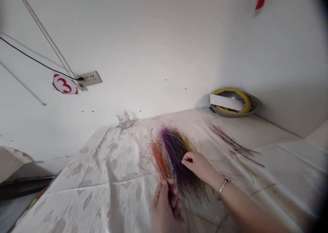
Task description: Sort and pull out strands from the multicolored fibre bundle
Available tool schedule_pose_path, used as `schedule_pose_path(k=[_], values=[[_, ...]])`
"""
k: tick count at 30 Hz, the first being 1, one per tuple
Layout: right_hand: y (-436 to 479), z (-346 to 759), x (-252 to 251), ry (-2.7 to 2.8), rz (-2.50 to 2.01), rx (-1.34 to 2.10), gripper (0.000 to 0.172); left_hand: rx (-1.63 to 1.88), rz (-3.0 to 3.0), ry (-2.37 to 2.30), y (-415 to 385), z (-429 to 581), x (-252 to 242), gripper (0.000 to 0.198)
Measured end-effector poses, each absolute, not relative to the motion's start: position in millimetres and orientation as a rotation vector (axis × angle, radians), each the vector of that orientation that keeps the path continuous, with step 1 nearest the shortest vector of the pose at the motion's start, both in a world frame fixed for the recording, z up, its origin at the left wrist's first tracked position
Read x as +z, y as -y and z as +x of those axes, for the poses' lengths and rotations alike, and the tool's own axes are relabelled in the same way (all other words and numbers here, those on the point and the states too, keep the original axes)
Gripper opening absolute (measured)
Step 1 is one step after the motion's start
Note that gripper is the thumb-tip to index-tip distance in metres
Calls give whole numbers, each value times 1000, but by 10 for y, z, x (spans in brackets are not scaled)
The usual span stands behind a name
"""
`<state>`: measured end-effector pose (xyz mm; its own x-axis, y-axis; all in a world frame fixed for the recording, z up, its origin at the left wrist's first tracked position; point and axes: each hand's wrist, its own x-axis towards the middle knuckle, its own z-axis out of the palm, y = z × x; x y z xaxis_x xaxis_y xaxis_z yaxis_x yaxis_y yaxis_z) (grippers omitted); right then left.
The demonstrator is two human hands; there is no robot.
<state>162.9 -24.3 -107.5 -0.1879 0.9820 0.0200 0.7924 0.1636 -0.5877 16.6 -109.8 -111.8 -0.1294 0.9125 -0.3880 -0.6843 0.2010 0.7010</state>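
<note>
A thick pile of thin coloured wires (176, 151) lies on the cloth, with orange, purple, black and yellow strands side by side. At the near end of the orange strands (159, 157), my left hand (166, 204) is closed, thumb against the fingers. Dark wire ends poke out below it, so it appears to grip a few thin wires. My right hand (198, 165), with a silver bangle (223, 189) on the wrist, is over the black and purple part of the pile. Its thumb and forefinger are pinched; anything between them is too fine to make out.
A looser bundle of wires (233, 142) lies to the right. Behind it, a metal bowl (252, 104) holds a yellow ring and a white strip. A glass mug (124, 119) stands near the wall at back left. The patterned tablecloth (99, 185) is creased.
</note>
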Motion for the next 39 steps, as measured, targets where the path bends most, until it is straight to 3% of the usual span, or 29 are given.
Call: schedule_pose_path(k=[8, 22, 29, 34, 39], values=[[302, 1792, -885, 1941, -1645, 621, 17, 1213, 435, -971, 1149, 11, -1198, 32], [692, 2063, -677, 1957, -1755, 496, 19, 1185, 427, -924, 1181, 32, -1238, 31], [1027, 1833, -592, 1474, -1432, 977, 19, 1154, 440, -918, 1225, 97, -1247, 42], [1095, 1534, -743, 1219, -1265, 1340, 16, 1276, 393, -932, 1238, 159, -1289, 39], [1141, 1377, -882, 1395, -1244, 1361, 9, 1308, 373, -937, 1290, 229, -1340, 39]])
